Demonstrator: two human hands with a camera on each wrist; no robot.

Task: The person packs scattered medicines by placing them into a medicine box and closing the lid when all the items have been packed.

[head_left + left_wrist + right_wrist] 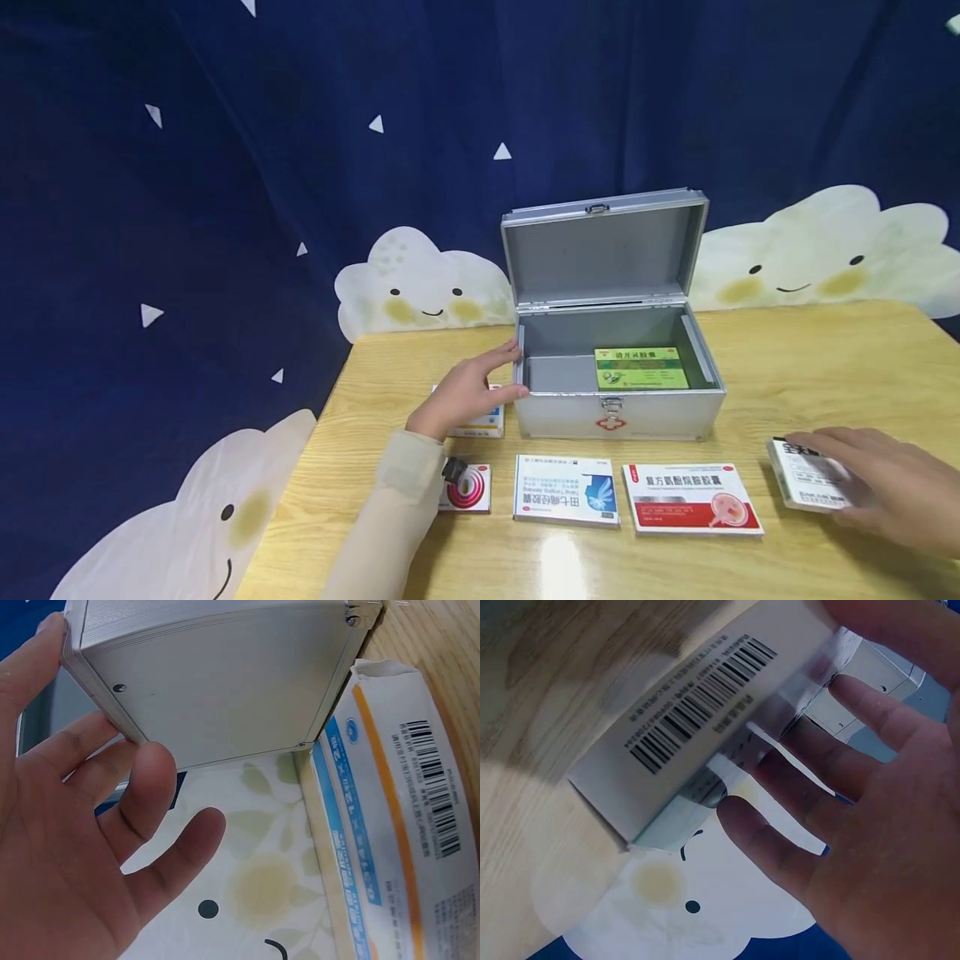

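An aluminium first-aid case (611,417) stands with its lid up, a green medicine box (641,369) lying inside. My left hand (472,392) touches the case's left rim near the front corner, thumb and fingers spread. Its lower fingers hang free of the wall in the left wrist view. Over on the right, my right hand (892,483) grips a white medicine box (806,475) with black lettering between thumb and fingers. That box is tilted, its barcode side (705,705) showing in the right wrist view.
In front of the case lie a red-and-white medicine box (693,500), a blue-and-white one (566,490) and a small box with pink rings (468,490). A white box with an orange stripe (409,817) lies left of the case. Behind the wooden table (810,375) hangs a blue curtain (450,100).
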